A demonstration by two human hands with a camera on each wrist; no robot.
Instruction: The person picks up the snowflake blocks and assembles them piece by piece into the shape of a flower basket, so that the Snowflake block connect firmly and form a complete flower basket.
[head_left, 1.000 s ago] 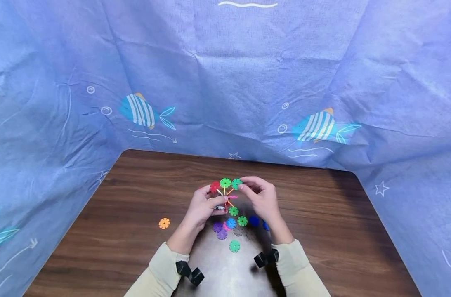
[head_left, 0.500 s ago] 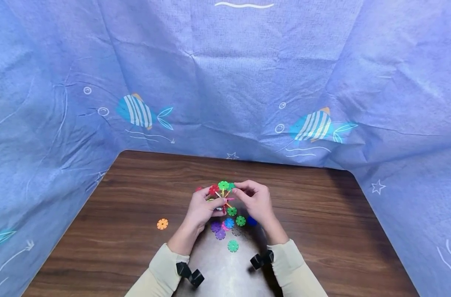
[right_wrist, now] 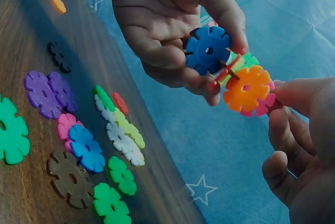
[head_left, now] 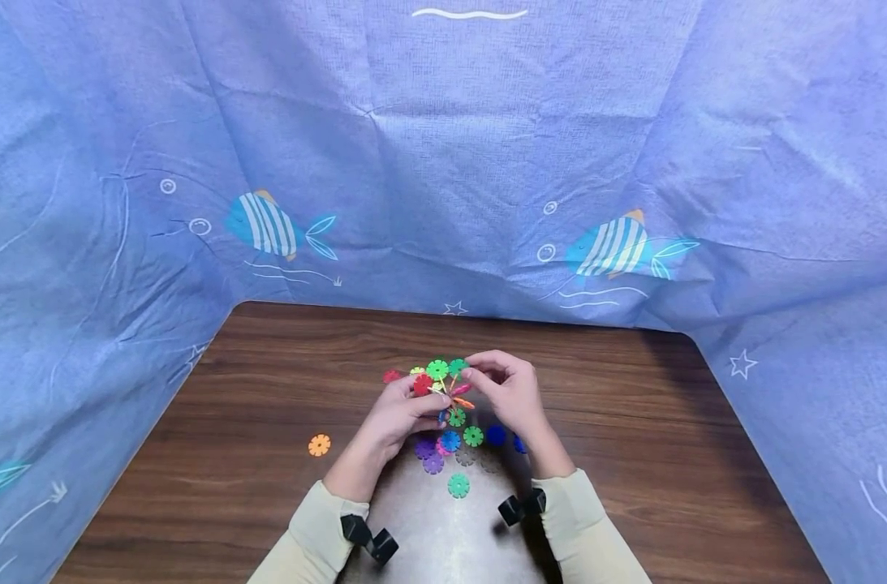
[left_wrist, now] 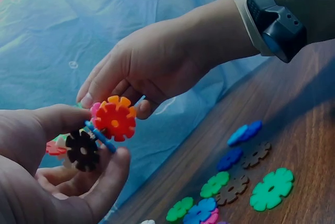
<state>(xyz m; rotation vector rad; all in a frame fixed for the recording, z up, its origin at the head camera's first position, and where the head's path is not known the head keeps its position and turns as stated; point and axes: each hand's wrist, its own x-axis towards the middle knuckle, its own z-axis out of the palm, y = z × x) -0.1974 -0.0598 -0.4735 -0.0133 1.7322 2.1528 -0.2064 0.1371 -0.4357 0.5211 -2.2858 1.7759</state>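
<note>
My left hand grips a cluster of interlocked snowflake discs, notched plastic rounds in several colours. In the head view a red disc and a bright green disc stand out from it. The left wrist view shows a black disc and a red-orange disc on its near side. A blue disc and an orange disc face the right wrist camera. With thumb and forefinger my right hand pinches the edge of a darker green disc at the cluster's upper right. The joints are partly hidden by fingers.
Loose discs lie below the hands on the wooden table, among them a purple disc and a teal-green disc. An orange loose disc lies apart at left. A blue fish-print cloth hangs behind the table.
The cluster has turned in my hands, so its orange and pink discs now point more to the right. My right hand drew in towards the left, then moved slightly back right.
</note>
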